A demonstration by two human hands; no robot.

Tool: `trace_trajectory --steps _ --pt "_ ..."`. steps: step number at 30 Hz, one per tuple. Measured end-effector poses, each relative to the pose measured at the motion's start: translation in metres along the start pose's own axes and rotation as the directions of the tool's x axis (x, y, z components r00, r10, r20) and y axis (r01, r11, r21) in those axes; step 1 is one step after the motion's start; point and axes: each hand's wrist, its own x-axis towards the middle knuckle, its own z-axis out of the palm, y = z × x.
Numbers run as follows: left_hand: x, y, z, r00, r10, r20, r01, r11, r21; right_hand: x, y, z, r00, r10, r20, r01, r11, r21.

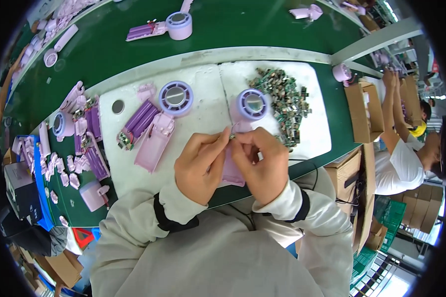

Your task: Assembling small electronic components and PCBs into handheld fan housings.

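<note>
My left hand (200, 166) and my right hand (262, 166) meet over the near edge of the white foam board (198, 148). Their fingertips pinch together on a small circuit board (232, 135), mostly covered by the fingers. Just beyond it lies a lilac handheld fan (252, 105) with a round grille, and its pink handle (232, 172) shows between and under my hands. Thin wires run up from the fingertips toward the fan head. To the right of that fan spreads a heap of small circuit boards (285, 101).
Left on the foam stand another fan head (176, 99), purple battery cells (141, 118), a pink handle shell (155, 141) and a metal disc (118, 107). Pink parts (69, 168) crowd the green table's left. A cardboard box (364, 111) and a co-worker (401, 163) are at right.
</note>
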Motion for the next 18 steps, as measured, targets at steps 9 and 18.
trace_trajectory --steps 9,18 --pt "0.003 -0.011 -0.010 0.998 -0.029 0.063 0.036 0.993 -0.114 0.007 0.012 -0.018 0.968 -0.193 0.159 0.208 0.974 -0.085" --pt "0.006 -0.001 0.010 0.959 0.162 0.231 -0.152 0.986 -0.062 0.094 0.033 -0.081 0.981 -0.190 0.037 0.187 0.980 0.067"
